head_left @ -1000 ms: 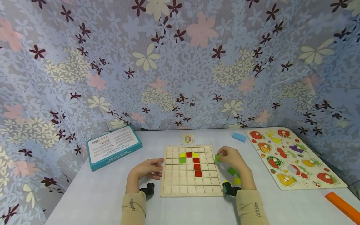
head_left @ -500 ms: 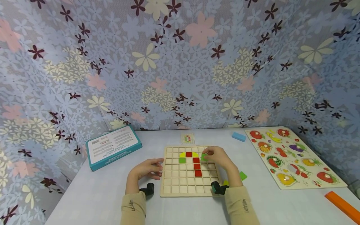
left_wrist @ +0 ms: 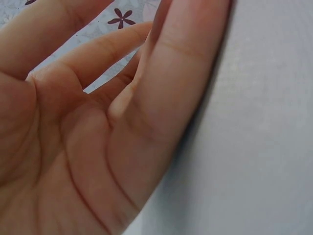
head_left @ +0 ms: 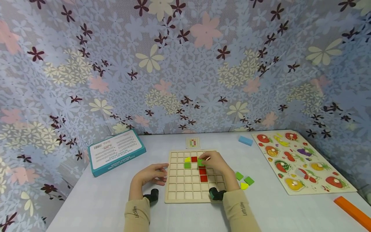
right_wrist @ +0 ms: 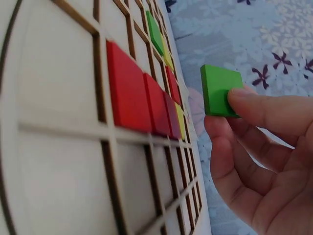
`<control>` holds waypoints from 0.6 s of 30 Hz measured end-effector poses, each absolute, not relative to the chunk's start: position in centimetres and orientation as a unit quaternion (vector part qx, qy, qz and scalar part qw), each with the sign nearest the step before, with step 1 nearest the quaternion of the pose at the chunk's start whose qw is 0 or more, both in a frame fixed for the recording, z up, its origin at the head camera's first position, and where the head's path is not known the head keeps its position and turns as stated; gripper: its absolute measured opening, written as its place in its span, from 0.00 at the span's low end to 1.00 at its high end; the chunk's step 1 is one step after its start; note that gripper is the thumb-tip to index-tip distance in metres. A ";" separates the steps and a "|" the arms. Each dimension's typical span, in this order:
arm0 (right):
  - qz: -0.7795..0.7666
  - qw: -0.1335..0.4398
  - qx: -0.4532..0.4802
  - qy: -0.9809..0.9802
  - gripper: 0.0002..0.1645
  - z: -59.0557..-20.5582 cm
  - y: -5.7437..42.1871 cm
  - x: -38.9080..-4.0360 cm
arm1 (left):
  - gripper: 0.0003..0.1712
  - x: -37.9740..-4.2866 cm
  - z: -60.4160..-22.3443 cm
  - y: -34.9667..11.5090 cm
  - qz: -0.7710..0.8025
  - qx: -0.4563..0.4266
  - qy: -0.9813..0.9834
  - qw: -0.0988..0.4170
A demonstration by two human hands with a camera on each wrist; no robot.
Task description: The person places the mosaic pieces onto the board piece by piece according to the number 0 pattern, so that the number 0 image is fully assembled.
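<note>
My right hand [head_left: 215, 162] pinches a green square tile [right_wrist: 215, 90] between thumb and fingers. In the right wrist view the tile is raised clear of the wooden grid board [head_left: 179, 195]. Set in the board's cells are several red tiles [head_left: 204, 178], another green tile [head_left: 187, 165] and a yellow round-cornered tile [head_left: 187, 159]. A second yellow tile [right_wrist: 180, 122] shows in the right wrist view, but the hand's tile covers it in the head view. My left hand [head_left: 152, 175], fingers loosely bent, holds nothing beside the board's left edge; whether it touches the board I cannot tell.
Loose green tiles [head_left: 249, 180] and a yellow tile [head_left: 244, 186] lie right of the board. Behind it is a small pattern card [head_left: 193, 142]. A teal box [head_left: 117, 151] stands left; a blue block [head_left: 245, 140], fruit puzzle [head_left: 304, 164] and orange bar [head_left: 352, 211] lie right.
My right hand has carried the green tile leftward from beside the board's right edge to above the red column. The loose tiles it partly covered now show. The left hand stays put.
</note>
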State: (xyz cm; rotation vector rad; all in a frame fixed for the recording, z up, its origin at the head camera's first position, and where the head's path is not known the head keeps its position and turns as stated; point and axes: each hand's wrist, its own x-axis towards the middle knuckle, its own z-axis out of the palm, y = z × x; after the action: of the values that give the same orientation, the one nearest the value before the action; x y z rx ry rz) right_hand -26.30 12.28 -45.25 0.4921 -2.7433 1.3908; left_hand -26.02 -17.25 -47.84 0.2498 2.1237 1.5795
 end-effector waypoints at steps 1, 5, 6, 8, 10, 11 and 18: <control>0.445 0.012 0.157 -0.881 0.10 -45.3 12.0 -26.4 | 0.35 -26.0 -47.8 -17.3 0.577 0.091 0.776 0.239; 0.440 0.002 0.166 -0.882 0.11 -45.4 11.0 -26.4 | 0.35 -26.1 -47.8 -17.3 0.575 0.093 0.776 0.239; 0.440 -0.002 0.170 -0.882 0.12 -45.4 10.7 -26.4 | 0.35 -26.1 -47.8 -17.3 0.576 0.093 0.776 0.240; 0.441 -0.010 0.175 -0.880 0.12 -45.4 10.3 -26.4 | 0.35 -26.1 -47.8 -17.3 0.576 0.093 0.776 0.240; 0.439 -0.016 0.178 -0.880 0.12 -45.5 9.8 -26.3 | 0.35 -26.0 -47.8 -17.3 0.577 0.093 0.776 0.239; 0.438 -0.018 0.178 -0.881 0.11 -45.6 9.6 -26.3 | 0.35 -26.0 -47.8 -17.2 0.576 0.093 0.776 0.239; 0.427 -0.016 0.192 -0.883 0.09 -45.8 8.3 -26.3 | 0.34 -26.1 -47.9 -17.2 0.578 0.094 0.776 0.236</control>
State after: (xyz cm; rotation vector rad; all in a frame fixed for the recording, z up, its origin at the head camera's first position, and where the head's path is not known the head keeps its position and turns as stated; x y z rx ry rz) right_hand -26.33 8.28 -45.85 0.6089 -2.8036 1.3553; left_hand -26.13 -17.22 -47.94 0.2582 2.1276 1.5856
